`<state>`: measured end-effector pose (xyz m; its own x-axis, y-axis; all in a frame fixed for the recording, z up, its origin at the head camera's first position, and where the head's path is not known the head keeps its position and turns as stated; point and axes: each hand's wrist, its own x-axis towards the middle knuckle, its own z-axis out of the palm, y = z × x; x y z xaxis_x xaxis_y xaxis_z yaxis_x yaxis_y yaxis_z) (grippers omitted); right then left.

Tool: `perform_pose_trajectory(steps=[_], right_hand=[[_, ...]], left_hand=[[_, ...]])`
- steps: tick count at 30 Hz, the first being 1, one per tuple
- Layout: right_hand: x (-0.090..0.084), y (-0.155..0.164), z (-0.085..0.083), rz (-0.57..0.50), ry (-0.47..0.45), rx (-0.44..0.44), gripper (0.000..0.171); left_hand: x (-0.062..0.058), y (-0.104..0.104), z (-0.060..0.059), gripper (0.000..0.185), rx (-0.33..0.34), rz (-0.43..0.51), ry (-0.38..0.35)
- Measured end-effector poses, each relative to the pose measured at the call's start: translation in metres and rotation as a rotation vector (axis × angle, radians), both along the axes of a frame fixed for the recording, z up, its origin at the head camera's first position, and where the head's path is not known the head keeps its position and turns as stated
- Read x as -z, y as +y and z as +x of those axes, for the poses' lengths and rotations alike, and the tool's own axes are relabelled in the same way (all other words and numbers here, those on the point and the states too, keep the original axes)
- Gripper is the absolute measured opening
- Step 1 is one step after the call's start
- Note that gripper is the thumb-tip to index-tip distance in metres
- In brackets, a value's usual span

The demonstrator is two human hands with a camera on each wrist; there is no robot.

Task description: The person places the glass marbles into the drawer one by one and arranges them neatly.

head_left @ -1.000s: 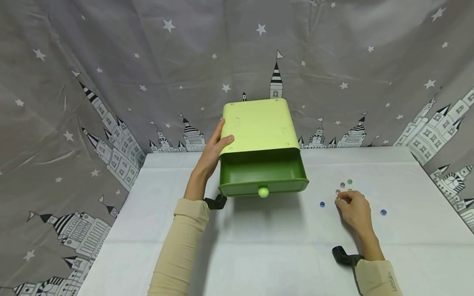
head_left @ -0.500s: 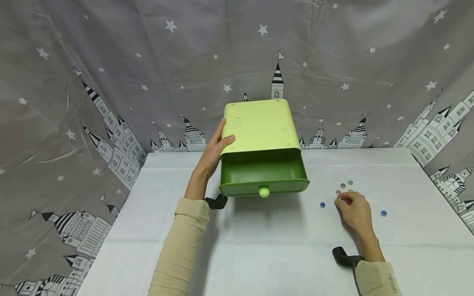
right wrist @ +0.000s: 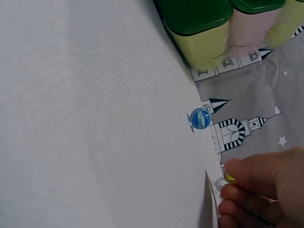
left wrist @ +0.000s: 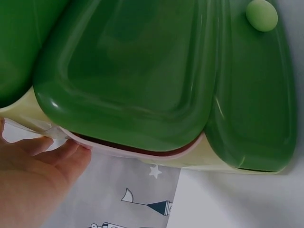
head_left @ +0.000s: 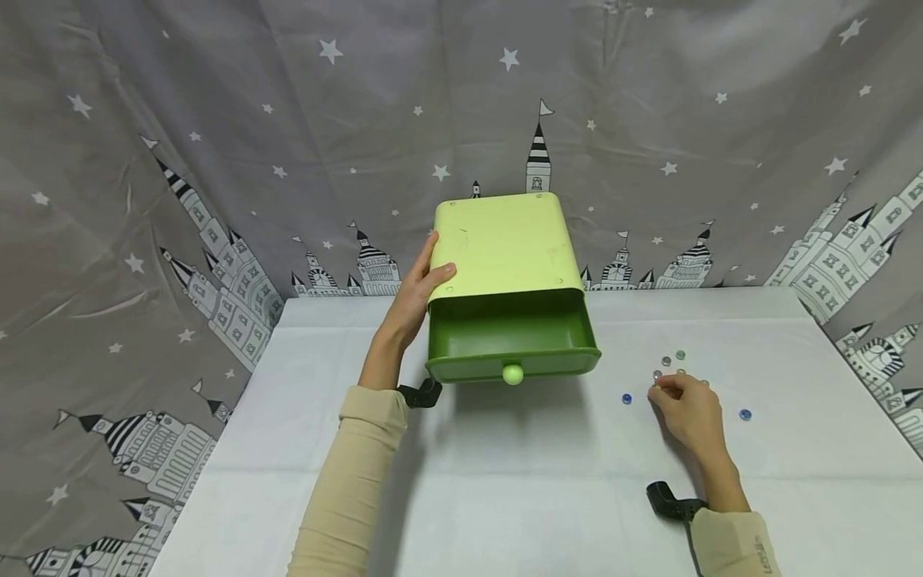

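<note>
My left hand (head_left: 411, 300) lies against the left side of the drawer cabinet (head_left: 505, 244), its thumb on the pale yellow-green top. The cabinet's top drawer (head_left: 512, 365), dark green with a round light green knob (head_left: 513, 374), is pulled out, and the part of its inside that shows holds nothing. In the left wrist view, my fingers (left wrist: 71, 159) reach along the cabinet's side. To the right, my right hand (head_left: 694, 413) pinches a small yellow marble (right wrist: 230, 178) between thumb and fingers, low over the white cloth. A clear marble (right wrist: 219, 184) shows just beyond the fingertips.
A blue marble (head_left: 626, 398) lies between cabinet and right hand, another blue marble (head_left: 746, 414) to the hand's right. A grey marble (head_left: 667, 361) and a green marble (head_left: 680, 354) sit just behind the hand. A grey castle-print curtain (head_left: 346, 144) hangs behind the white-covered table (head_left: 505, 489).
My right hand's fingertips have shifted slightly left, and the yellow marble is more hidden by them in the head view. The left hand and the cabinet stay where they were.
</note>
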<state>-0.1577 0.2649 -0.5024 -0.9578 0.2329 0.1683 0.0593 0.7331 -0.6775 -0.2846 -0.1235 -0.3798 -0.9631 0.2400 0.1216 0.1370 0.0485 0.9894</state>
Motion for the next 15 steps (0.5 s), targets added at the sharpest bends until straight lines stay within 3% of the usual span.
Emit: perform_pose_trajectory(steps=[15], right_hand=[[-0.0102,-0.0027,0.0018,-0.048,0.074,0.004,0.021]], left_hand=[[-0.001,-0.0011,0.0001,0.075,0.005,0.008,-0.019]])
